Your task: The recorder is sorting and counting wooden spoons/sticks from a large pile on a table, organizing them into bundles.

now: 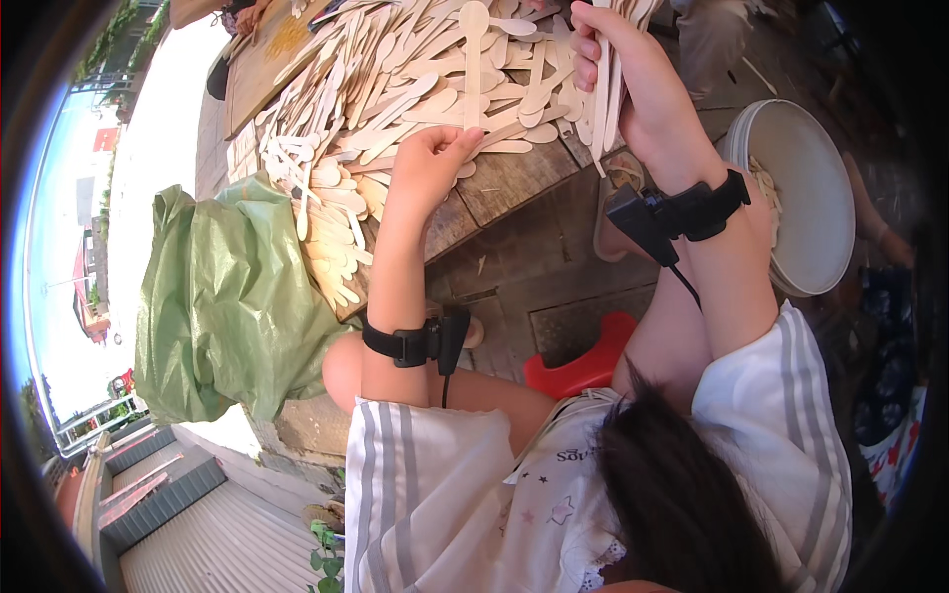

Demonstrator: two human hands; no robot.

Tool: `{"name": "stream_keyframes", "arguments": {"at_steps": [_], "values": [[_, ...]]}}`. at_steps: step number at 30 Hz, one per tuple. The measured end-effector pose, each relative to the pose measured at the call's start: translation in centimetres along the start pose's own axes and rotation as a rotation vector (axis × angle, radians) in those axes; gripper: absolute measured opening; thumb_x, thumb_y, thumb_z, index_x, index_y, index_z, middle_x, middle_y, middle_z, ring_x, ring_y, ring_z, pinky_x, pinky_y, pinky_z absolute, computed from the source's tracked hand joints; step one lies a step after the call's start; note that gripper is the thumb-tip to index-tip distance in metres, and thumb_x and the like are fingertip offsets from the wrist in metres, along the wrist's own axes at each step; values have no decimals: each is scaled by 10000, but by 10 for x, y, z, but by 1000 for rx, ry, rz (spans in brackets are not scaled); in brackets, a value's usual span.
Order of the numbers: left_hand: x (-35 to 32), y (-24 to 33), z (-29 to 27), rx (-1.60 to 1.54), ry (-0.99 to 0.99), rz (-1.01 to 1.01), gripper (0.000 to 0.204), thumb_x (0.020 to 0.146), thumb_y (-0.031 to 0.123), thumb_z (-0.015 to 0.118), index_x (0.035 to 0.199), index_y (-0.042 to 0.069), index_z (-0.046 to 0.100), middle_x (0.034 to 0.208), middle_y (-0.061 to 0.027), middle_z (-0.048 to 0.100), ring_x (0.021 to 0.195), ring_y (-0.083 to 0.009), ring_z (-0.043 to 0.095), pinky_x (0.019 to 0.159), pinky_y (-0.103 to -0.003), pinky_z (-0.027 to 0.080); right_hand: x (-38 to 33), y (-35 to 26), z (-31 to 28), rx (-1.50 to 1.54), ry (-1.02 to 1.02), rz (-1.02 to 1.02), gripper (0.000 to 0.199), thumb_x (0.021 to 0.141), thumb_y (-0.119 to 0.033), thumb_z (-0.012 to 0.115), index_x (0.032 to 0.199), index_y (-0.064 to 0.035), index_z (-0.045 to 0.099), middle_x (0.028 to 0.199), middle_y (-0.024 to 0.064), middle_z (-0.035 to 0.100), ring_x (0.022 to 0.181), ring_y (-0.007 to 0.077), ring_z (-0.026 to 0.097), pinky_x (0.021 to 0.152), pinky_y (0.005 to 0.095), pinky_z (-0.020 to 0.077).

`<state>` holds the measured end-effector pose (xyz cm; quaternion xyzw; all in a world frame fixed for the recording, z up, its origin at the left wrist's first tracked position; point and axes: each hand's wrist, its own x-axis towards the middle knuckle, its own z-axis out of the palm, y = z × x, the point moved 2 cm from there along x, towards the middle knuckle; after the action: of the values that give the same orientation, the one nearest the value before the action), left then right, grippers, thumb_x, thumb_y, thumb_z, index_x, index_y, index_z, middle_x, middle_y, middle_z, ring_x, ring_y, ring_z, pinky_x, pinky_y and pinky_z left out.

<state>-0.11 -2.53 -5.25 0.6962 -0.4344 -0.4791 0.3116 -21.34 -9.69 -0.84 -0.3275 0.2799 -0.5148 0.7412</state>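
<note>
Between the thumb and fingers of my left hand [432,166] is the lower end of a flat wooden spoon [474,69], its rounded head pointing away from me. My right hand [638,74] is closed round a bundle of flat wooden spoons [607,104], which hangs down beside the palm at the table's right side. Under and beyond both hands, a big loose pile of wooden spoons [395,109] covers much of the wooden table [494,188], lying in many directions. Some of them fan over the table's near left corner.
A green woven sack [227,296] stands against the table's left corner. On the right is a white bucket [816,198] with wooden pieces inside. A red plastic stool [583,358] is below me. Another person's hand [249,16] shows at the far left, by a wooden board [267,74].
</note>
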Motion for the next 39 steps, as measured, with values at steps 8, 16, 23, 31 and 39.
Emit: {"name": "stream_keyframes", "arguments": {"at_steps": [8, 16, 23, 31, 39], "values": [[-36, 19, 34, -335, -568, 177, 274, 836, 226, 700, 1008, 20, 641, 870, 30, 613, 802, -54, 523, 758, -223, 422, -12, 22, 24, -241, -247, 69, 467, 759, -389, 769, 998, -34, 581, 642, -81, 423, 553, 4, 365, 490, 170, 276], [-34, 3, 21, -340, -692, 160, 241, 785, 203, 741, 919, 30, 639, 824, 25, 617, 735, -57, 539, 713, -204, 432, -23, 15, 40, -434, -307, -34, 493, 768, -348, 763, 1097, -27, 584, 819, -28, 555, 692, 37, 469, 615, 198, 389], [-24, 14, 4, 248, -226, 371, 302, 731, 142, 738, 1010, 68, 649, 933, -20, 628, 799, -111, 526, 737, -263, 454, -11, 20, 26, -496, -256, 77, 277, 844, -332, 657, 822, -63, 592, 697, -33, 529, 626, 49, 472, 554, 211, 400], [19, -18, -7, 1014, 639, 630, 318, 791, 166, 668, 1086, 284, 639, 1169, -36, 537, 1049, -301, 495, 907, -461, 363, -9, 20, 18, -265, -191, 22, 237, 886, -288, 604, 748, -114, 523, 651, -45, 480, 594, 49, 444, 567, 206, 389], [14, -18, -27, 952, 635, 534, 137, 707, 213, 732, 836, 191, 693, 946, -2, 609, 1057, -256, 486, 920, -448, 291, -8, 15, 24, -125, -44, 185, 164, 922, -237, 562, 845, -95, 536, 670, -37, 493, 554, 58, 461, 517, 188, 386]]}}
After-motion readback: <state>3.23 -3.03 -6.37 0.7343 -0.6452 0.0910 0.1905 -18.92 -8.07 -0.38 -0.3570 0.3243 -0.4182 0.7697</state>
